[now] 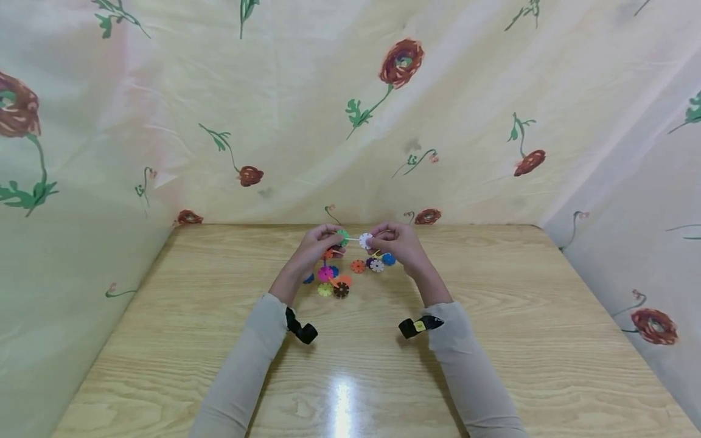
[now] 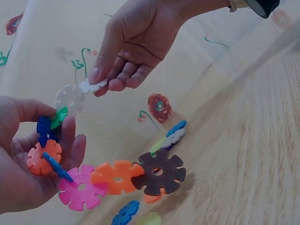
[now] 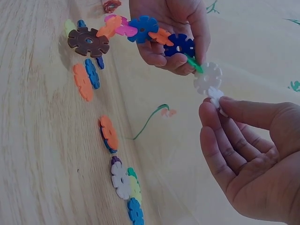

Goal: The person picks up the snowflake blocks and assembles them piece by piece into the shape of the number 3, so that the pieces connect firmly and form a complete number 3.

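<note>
A chain of slotted plastic flower discs hangs from my left hand (image 1: 314, 246), whose thumb and fingers pinch the green disc (image 2: 60, 117). Below the green one come a dark blue disc (image 3: 180, 45), an orange disc (image 2: 44, 157), a blue one, a pink disc (image 2: 70, 192), another orange one and a brown disc (image 2: 166, 183), low over the table. Between the hands, a pale white disc (image 3: 207, 77) joins the green one. Thumb and fingertips of my right hand (image 1: 402, 243) pinch a second white disc (image 1: 365, 241), which touches the pale one's edge; whether they interlock I cannot tell.
On the wooden table (image 1: 493, 340), under the right hand, lie an orange disc (image 1: 358, 266), a white disc (image 3: 120, 180), a blue disc (image 1: 389, 260) and others. A yellow-green disc (image 1: 325, 289) lies near the chain. Flowered cloth (image 1: 306, 109) hangs behind the table.
</note>
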Demonstrator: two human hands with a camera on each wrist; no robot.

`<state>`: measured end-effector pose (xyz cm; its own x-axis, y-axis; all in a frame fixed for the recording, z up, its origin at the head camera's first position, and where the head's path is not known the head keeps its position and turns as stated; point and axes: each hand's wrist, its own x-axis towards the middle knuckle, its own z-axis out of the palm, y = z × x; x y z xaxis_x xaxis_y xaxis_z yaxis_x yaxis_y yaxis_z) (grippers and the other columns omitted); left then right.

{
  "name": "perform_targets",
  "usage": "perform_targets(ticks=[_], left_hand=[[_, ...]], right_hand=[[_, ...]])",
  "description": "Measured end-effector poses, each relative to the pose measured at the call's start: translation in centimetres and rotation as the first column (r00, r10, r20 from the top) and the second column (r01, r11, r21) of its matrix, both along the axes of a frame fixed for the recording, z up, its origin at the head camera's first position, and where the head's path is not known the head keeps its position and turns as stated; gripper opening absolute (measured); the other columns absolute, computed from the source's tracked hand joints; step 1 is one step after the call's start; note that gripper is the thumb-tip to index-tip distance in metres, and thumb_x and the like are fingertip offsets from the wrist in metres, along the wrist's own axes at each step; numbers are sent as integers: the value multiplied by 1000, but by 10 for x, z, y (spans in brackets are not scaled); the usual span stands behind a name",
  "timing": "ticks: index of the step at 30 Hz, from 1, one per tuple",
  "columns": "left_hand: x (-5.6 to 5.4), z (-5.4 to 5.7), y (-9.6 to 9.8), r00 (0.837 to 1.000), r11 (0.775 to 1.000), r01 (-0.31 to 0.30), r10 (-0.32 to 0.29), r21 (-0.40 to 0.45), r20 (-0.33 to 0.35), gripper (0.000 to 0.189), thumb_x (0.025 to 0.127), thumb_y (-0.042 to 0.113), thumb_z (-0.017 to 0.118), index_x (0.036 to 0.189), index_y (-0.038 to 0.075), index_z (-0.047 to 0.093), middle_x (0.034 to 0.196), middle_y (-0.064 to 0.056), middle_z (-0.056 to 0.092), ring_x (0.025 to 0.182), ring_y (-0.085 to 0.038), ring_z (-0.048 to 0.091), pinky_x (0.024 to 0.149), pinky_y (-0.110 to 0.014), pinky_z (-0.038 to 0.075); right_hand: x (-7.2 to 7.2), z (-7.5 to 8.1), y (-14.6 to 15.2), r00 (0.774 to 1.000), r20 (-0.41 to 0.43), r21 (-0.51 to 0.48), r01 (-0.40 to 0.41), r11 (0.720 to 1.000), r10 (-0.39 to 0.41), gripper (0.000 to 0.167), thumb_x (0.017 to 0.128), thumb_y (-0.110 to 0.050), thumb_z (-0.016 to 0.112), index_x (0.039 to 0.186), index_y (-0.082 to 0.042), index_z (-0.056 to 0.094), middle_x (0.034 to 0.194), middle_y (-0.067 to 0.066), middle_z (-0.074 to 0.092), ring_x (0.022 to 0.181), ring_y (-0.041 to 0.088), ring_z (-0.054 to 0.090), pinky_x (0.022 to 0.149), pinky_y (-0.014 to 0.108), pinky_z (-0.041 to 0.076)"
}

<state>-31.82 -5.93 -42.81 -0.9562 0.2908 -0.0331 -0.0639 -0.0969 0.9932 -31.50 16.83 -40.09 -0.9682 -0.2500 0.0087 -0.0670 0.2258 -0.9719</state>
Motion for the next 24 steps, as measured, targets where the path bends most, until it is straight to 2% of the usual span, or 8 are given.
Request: perform_targets(ticks=[5, 12, 17, 20, 24], left_hand=[[0, 0, 3, 1000, 1000, 1, -1, -1, 9, 28, 104, 15, 58, 128, -1, 58, 95, 1, 65, 85, -15, 66, 79, -26, 60], [2, 1, 6, 1000, 999, 11, -10, -39, 22, 37, 106, 20, 56, 134, -4, 56, 99, 2, 60, 85, -11, 63, 85, -30, 59], [4, -1, 9, 999, 999, 28, -27, -42, 22, 36, 103, 24, 63, 129, 0, 60, 114, -12, 61, 93, -15, 63, 101, -48, 55], [5, -2, 9, 999, 999, 37, -36, -25, 25, 37, 101, 23, 66, 130, 0, 61, 124, -21, 61, 97, -17, 65, 105, -54, 53], [6, -2, 9, 999, 999, 27, -26, -19, 19, 39, 100, 22, 68, 130, -2, 63, 123, -20, 63, 96, -15, 65, 104, -55, 53]], right_hand=[[-1, -1, 0, 1000, -18, -14, -9, 1000, 9, 22, 94, -10, 74, 107, 6, 68, 87, 12, 78, 81, 33, 76, 87, 60, 59], [-1, -2, -1, 1000, -19, -30, -3, 1000, 2, 21, 94, -8, 73, 107, 7, 67, 84, 7, 77, 83, 36, 76, 88, 62, 58], [1, 0, -2, 1000, -14, -35, 4, 999, -5, 20, 94, -6, 73, 107, 7, 67, 81, 4, 77, 75, 23, 75, 88, 61, 58], [3, -1, -2, 1000, 0, -24, 3, 1000, -3, 20, 94, -7, 73, 107, 6, 67, 82, 7, 77, 72, 20, 74, 87, 59, 59], [4, -1, -2, 1000, 5, -16, 0, 1000, 0, 21, 94, -8, 73, 109, 6, 67, 85, 11, 78, 72, 18, 74, 87, 58, 59]])
